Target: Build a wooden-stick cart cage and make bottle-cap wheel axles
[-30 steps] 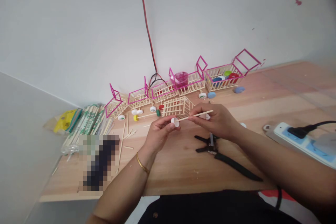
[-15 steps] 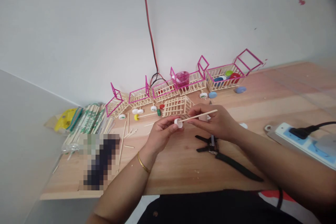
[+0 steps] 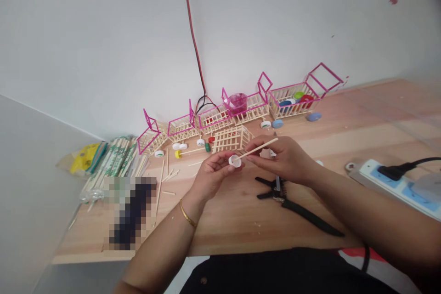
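My left hand (image 3: 214,172) pinches a small white bottle cap (image 3: 234,161), its hollow side turned up toward me. In my right hand (image 3: 280,158) is a thin wooden stick (image 3: 260,148), slanting down to the left with its lower end at the cap. Just behind my hands stands a small frame of bare wooden sticks (image 3: 227,140). Black-handled cutters (image 3: 299,211) lie on the table below my right hand.
Stick carts with pink edges (image 3: 217,119) line the wall, one holding coloured caps. Loose caps and an axle with a yellow cap (image 3: 178,154) lie before them. Bundled sticks (image 3: 112,161) are left, a power strip (image 3: 396,183) right.
The cap has tilted so that its hollow side shows more. The stick's upper end has shifted left and up slightly, and its slant is steeper.
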`<state>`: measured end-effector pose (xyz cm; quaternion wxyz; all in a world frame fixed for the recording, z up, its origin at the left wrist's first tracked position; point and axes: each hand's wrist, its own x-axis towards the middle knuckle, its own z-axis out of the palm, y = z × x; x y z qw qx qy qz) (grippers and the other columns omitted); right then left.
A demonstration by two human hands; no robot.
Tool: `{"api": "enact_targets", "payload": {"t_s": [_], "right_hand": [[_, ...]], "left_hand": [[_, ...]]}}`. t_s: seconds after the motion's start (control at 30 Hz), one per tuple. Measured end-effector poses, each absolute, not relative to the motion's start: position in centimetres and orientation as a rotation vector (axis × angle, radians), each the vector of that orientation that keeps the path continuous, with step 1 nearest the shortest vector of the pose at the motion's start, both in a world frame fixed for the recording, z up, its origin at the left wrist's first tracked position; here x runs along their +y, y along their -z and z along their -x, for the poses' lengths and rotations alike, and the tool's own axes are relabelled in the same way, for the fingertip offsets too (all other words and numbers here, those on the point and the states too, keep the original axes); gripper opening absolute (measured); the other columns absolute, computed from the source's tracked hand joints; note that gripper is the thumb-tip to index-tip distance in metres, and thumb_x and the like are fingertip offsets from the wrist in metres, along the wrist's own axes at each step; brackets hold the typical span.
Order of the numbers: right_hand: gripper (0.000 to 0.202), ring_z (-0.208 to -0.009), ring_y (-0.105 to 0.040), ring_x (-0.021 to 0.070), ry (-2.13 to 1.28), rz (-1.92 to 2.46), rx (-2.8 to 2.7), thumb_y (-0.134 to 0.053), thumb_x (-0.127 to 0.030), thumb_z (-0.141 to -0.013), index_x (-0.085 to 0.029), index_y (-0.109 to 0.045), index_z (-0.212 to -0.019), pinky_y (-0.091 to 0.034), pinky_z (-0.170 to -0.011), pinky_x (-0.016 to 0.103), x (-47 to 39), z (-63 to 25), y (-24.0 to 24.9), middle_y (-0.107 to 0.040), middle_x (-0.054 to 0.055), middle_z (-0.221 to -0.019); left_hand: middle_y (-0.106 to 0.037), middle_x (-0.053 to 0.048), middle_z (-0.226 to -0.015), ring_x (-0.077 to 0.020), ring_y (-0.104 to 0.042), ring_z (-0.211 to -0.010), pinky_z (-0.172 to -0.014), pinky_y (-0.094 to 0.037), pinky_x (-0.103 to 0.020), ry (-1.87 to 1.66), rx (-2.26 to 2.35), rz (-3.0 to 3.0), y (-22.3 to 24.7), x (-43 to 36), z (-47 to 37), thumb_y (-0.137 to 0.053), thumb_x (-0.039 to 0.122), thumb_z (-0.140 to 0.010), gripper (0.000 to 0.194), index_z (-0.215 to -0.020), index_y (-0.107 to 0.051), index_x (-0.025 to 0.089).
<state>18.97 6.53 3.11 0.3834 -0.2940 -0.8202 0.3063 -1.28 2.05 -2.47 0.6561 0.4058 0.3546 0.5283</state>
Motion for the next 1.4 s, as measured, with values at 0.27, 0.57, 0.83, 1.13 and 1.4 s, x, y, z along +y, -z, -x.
{"api": "enact_targets", "payload": {"t_s": [0.27,0.57,0.83,1.13,1.4], "right_hand": [[0.011,-0.069,-0.063,0.0142,-0.761,0.734,-2.106,-0.056,-0.026,-0.085,-0.019,-0.065,-0.087,-0.048,-0.064,0.025,6.73,-19.01,-2.79,-0.070,0.003,-0.079],[0.011,-0.068,-0.064,0.0143,-0.659,0.695,-2.151,-0.059,-0.026,-0.084,-0.018,-0.067,-0.087,-0.048,-0.062,0.025,7.01,-19.07,-2.52,-0.071,0.004,-0.078],[0.014,-0.066,-0.063,0.0139,-0.666,0.688,-2.162,-0.056,-0.028,-0.086,-0.019,-0.067,-0.085,-0.048,-0.062,0.025,7.00,-18.99,-2.57,-0.071,0.004,-0.077],[0.012,-0.068,-0.063,0.0142,-0.700,0.687,-2.166,-0.057,-0.025,-0.085,-0.018,-0.067,-0.086,-0.047,-0.062,0.025,7.00,-19.02,-2.31,-0.070,0.004,-0.077],[0.013,-0.068,-0.064,0.0149,-0.690,0.671,-2.169,-0.056,-0.025,-0.086,-0.017,-0.066,-0.085,-0.047,-0.063,0.025,6.97,-19.00,-2.27,-0.071,0.004,-0.077]], "left_hand": [[-0.069,-0.005,-0.099,-0.0171,-0.066,-0.091,-0.088,-0.050,-0.034,-1.171,0.824,-0.969,2.63,2.08,1.40,-0.074,0.017,-0.072,0.030,-0.101,-0.065,0.018],[-0.069,-0.005,-0.100,-0.0169,-0.065,-0.092,-0.088,-0.050,-0.033,-1.159,0.829,-1.007,2.94,2.09,1.44,-0.074,0.016,-0.072,0.030,-0.101,-0.066,0.019],[-0.069,-0.005,-0.098,-0.0156,-0.064,-0.091,-0.086,-0.049,-0.030,-1.148,0.865,-1.039,3.05,2.10,1.49,-0.075,0.017,-0.071,0.030,-0.100,-0.067,0.018],[-0.069,-0.004,-0.098,-0.0151,-0.064,-0.091,-0.086,-0.049,-0.029,-1.156,0.868,-1.047,3.15,2.11,1.49,-0.075,0.015,-0.071,0.029,-0.098,-0.067,0.019],[-0.070,-0.005,-0.099,-0.0159,-0.065,-0.090,-0.085,-0.050,-0.030,-1.157,0.874,-1.048,3.32,2.10,1.52,-0.075,0.015,-0.070,0.029,-0.098,-0.067,0.019]]}}
